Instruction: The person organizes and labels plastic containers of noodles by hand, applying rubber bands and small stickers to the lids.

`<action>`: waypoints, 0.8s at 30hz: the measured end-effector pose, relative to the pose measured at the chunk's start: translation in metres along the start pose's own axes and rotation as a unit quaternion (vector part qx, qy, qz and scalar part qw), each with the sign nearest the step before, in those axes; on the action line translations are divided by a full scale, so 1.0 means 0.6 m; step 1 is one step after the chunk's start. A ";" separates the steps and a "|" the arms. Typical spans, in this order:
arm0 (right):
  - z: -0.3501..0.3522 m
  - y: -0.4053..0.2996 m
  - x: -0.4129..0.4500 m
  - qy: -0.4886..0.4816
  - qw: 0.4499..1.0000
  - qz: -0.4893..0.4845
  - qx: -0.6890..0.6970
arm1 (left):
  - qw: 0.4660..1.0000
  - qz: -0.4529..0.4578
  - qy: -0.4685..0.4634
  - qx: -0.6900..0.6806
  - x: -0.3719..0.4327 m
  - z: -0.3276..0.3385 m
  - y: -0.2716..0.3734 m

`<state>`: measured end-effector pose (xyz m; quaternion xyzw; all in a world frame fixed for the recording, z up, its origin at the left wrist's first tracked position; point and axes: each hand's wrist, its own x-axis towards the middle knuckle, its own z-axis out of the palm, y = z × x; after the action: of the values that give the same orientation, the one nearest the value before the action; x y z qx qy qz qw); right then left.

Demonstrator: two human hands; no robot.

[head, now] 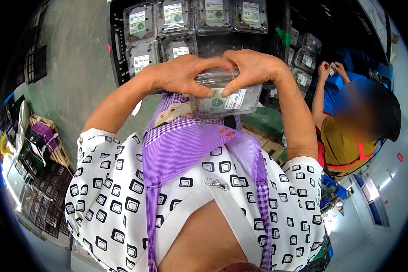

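Close in front of my purple apron, both hands hold a clear plastic clamshell box with a label on its lid. My left hand grips its left part, the thumb on the lid beside the label. My right hand is at the upper right part, its thumb on the lid near a thin yellow rubber band. The fingertips of both hands meet at the far edge. What lies inside the box cannot be made out. Just beyond, similar labelled clamshell boxes lie in rows in a black plastic crate.
More clamshell boxes lie in a dark crate to the right. A co-worker sits at the right, both hands on a small item. Stacked black crates and a wooden pallet stand at the left.
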<state>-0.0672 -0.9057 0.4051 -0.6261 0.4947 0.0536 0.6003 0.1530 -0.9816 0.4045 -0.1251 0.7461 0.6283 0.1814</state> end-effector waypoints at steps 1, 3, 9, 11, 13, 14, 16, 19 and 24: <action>-0.003 0.000 0.007 -0.011 1.000 0.021 -0.001 | 1.000 0.005 -0.001 -0.006 -0.004 -0.002 -0.009; 0.011 0.021 0.004 0.013 1.000 0.008 0.007 | 0.999 0.005 0.041 -0.004 -0.018 0.004 -0.027; 0.114 0.051 -0.026 0.031 0.890 0.144 0.431 | 0.945 -0.012 0.265 -0.190 -0.080 0.081 -0.130; 0.161 0.062 -0.001 0.130 0.825 0.087 0.543 | 0.923 -0.024 0.279 -0.265 -0.073 0.096 -0.127; 0.191 0.069 0.046 0.251 0.670 0.010 0.699 | 0.866 -0.081 0.321 -0.375 -0.055 0.108 -0.131; 0.186 0.073 0.057 0.274 0.662 0.003 0.697 | 0.847 -0.087 0.339 -0.400 -0.041 0.117 -0.131; 0.163 0.078 0.074 0.270 0.654 0.003 0.707 | 0.847 -0.107 0.343 -0.392 -0.023 0.124 -0.130; 0.135 0.104 0.096 0.204 0.687 0.034 0.697 | 0.883 -0.093 0.338 -0.312 -0.021 0.122 -0.143; 0.165 0.142 0.213 0.084 0.695 0.090 0.708 | 0.869 -0.205 0.303 -0.334 -0.080 0.112 -0.215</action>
<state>-0.0092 -0.8788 0.2340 0.0303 0.4887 -0.3116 0.8143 0.2576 -0.9405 0.3001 -0.5123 0.4674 0.7202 0.0182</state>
